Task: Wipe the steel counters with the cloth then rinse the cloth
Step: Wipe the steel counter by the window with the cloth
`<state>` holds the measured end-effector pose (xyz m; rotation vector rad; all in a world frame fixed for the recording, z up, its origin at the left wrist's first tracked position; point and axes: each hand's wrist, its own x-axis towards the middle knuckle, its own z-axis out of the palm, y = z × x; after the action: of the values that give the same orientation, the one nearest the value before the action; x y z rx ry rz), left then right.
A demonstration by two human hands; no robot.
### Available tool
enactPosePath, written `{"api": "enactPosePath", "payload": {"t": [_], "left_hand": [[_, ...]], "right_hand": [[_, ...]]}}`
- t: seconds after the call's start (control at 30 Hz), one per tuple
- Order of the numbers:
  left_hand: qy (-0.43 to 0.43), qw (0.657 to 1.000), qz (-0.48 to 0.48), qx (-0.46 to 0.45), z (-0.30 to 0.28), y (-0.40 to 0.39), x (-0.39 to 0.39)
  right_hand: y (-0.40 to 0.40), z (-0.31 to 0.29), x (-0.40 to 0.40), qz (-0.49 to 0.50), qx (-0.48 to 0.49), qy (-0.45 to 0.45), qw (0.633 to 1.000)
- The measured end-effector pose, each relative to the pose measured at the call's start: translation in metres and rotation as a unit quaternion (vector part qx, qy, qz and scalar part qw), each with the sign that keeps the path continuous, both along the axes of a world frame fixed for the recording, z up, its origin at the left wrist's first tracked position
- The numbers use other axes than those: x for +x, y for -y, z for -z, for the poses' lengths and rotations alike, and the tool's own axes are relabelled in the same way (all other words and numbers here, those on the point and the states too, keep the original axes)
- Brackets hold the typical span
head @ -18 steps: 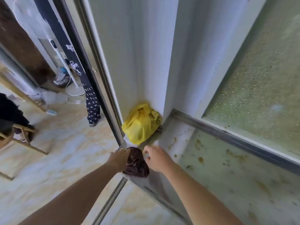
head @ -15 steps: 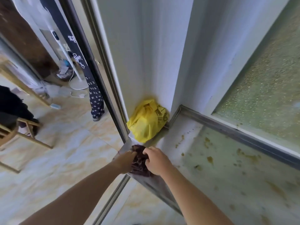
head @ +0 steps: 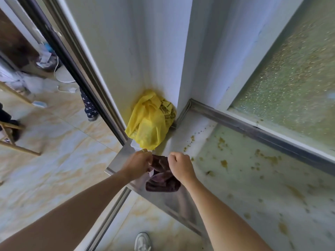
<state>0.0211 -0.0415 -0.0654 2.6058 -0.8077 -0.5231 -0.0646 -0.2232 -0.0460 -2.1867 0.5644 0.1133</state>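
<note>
A dark brown cloth (head: 162, 176) hangs bunched over the near left corner of the steel counter (head: 253, 182). My left hand (head: 137, 163) grips its left side, and my right hand (head: 180, 166) grips its right side with curled fingers. The cloth's lower part droops past the counter's front edge. Yellow-brown food stains are scattered over the counter top to the right of my hands.
A crumpled yellow plastic bag (head: 150, 124) lies in the back corner just beyond my hands, against the white wall (head: 136, 51). A frosted window (head: 293, 73) runs along the back right. A sliding door frame (head: 76, 57) and tiled floor (head: 54, 160) lie left; my shoe (head: 143, 241) shows below.
Both hands have closed onto the cloth and spread it slightly; more of it now hangs over the counter's front edge. The view has shifted closer to the corner.
</note>
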Motion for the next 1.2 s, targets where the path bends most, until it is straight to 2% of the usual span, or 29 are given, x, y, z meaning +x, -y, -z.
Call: {"api": "enactPosePath", "payload": {"t": [0.07,0.1,0.13,0.2,0.23,0.33,0.43,0.5,0.57,0.73,0.87,0.97,1.1,1.2], "left_hand": [[0.026,0.999,0.030,0.033,-0.001,0.002,0.002],[0.035,0.997,0.047,0.053,-0.001,0.003,0.002],[0.049,0.995,0.056,0.069,0.000,0.004,0.003],[0.092,0.991,0.057,0.077,0.001,0.007,0.000],[0.116,0.988,0.064,0.084,0.002,0.006,-0.003],[0.180,0.970,0.112,0.120,0.020,-0.003,-0.012],[0.186,0.971,0.099,0.111,0.039,-0.013,-0.015],[0.198,0.971,0.086,0.099,0.044,-0.013,-0.017],[0.213,0.969,0.085,0.095,0.042,-0.009,-0.021],[0.236,0.964,0.104,0.062,0.046,-0.008,-0.024],[0.273,0.948,0.161,0.011,0.055,0.004,-0.028],[0.288,0.941,0.175,-0.017,0.053,0.014,-0.029],[0.268,0.951,0.154,-0.010,0.067,0.013,-0.026],[0.245,0.959,0.140,-0.004,0.076,0.009,-0.025]], "right_hand": [[0.016,-0.009,0.003,0.033,0.040,0.031,0.998],[0.023,-0.009,0.004,0.040,0.007,0.047,0.998],[0.028,-0.005,0.004,0.053,-0.077,0.053,0.994],[0.034,0.010,-0.001,0.071,-0.259,0.061,0.961],[0.032,0.018,-0.006,0.053,-0.293,0.084,0.951],[0.010,0.038,-0.021,-0.089,-0.258,0.115,0.955],[-0.020,0.064,-0.031,-0.190,-0.217,0.053,0.956],[-0.034,0.079,-0.035,-0.205,-0.236,0.021,0.950],[-0.034,0.080,-0.034,-0.189,-0.268,0.025,0.945],[-0.003,0.057,-0.046,-0.196,-0.339,0.105,0.914],[0.015,0.033,-0.059,-0.116,-0.344,0.173,0.916],[0.015,0.037,-0.076,-0.228,-0.338,0.185,0.894],[0.018,0.065,-0.088,-0.381,-0.293,0.156,0.863],[0.010,0.090,-0.084,-0.384,-0.229,0.158,0.880]]}}
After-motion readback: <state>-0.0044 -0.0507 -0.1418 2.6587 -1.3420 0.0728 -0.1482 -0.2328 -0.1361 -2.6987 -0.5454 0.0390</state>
